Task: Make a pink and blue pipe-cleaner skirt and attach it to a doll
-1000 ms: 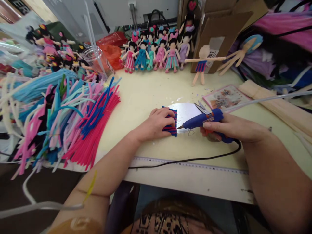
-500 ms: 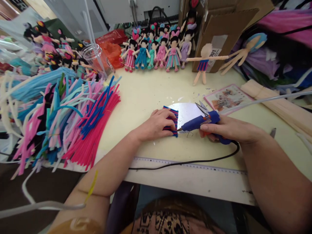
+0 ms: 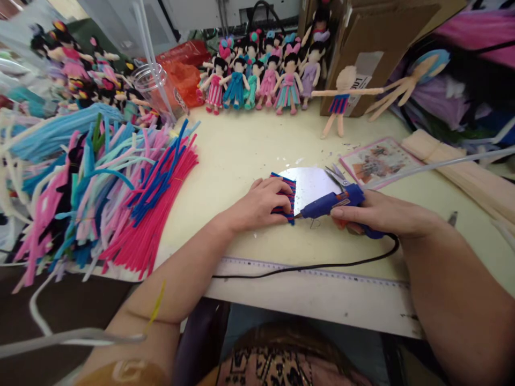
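Note:
My left hand [image 3: 257,205] lies palm down on a small blue and pink striped pipe-cleaner mat [image 3: 286,201], its fingers curled over the mat and pressing it onto the cream table [image 3: 249,150]. My right hand [image 3: 378,214] is closed around a blue hot glue gun [image 3: 336,202]. The gun's nozzle touches the mat's right edge, beside a shiny round plate [image 3: 309,185]. A clear glue stick [image 3: 434,163] runs out of the gun's back to the right, and a black cord [image 3: 306,265] trails along the table's front.
A large heap of coloured pipe cleaners [image 3: 104,187] fills the left side. Several finished dolls [image 3: 257,80] stand at the back, with an unfinished doll [image 3: 340,102] against a cardboard box [image 3: 374,48]. Scissors [image 3: 336,174], a picture card [image 3: 376,161] and a printed ruler strip [image 3: 306,268] lie nearby.
The glue gun's nozzle has moved left from a short gap to touch the mat's right edge. My left hand has stayed on the mat.

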A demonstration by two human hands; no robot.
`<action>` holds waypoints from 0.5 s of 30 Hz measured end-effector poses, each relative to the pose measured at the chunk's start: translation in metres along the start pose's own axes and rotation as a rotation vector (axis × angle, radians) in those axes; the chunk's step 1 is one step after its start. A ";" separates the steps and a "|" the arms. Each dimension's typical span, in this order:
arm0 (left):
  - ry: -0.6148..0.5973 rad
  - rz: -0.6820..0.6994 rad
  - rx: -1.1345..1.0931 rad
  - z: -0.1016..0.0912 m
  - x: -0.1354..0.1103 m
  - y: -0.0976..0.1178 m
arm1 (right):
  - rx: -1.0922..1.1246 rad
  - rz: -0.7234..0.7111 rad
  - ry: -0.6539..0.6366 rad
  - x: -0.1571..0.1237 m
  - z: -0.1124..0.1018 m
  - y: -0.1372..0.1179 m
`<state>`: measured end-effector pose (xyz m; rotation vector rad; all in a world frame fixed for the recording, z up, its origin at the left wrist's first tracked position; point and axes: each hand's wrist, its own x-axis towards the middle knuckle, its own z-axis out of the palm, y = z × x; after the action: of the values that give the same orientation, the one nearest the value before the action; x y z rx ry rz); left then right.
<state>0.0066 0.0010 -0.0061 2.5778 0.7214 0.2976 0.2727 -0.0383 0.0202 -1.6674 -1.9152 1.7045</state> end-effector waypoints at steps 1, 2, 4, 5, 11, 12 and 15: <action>0.003 0.001 -0.002 0.000 0.000 0.000 | -0.008 0.002 0.000 0.000 0.000 0.000; 0.005 0.002 -0.003 0.000 0.000 0.000 | -0.018 0.004 -0.002 -0.001 0.000 -0.001; 0.005 0.002 -0.003 0.000 0.000 -0.001 | -0.047 0.009 -0.011 -0.001 0.000 -0.002; 0.004 0.001 -0.003 0.001 0.000 -0.001 | -0.064 0.014 -0.014 -0.001 0.000 -0.002; 0.005 -0.005 -0.004 0.000 0.000 0.000 | -0.114 0.065 0.002 -0.001 0.001 -0.001; 0.006 -0.006 -0.005 0.000 0.000 0.001 | -0.111 0.063 0.004 -0.001 0.001 -0.001; 0.011 -0.009 -0.012 0.001 0.001 0.002 | -0.093 0.037 0.002 -0.001 0.000 0.001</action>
<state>0.0083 0.0001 -0.0059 2.5628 0.7331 0.3129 0.2735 -0.0396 0.0196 -1.7464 -2.0042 1.6499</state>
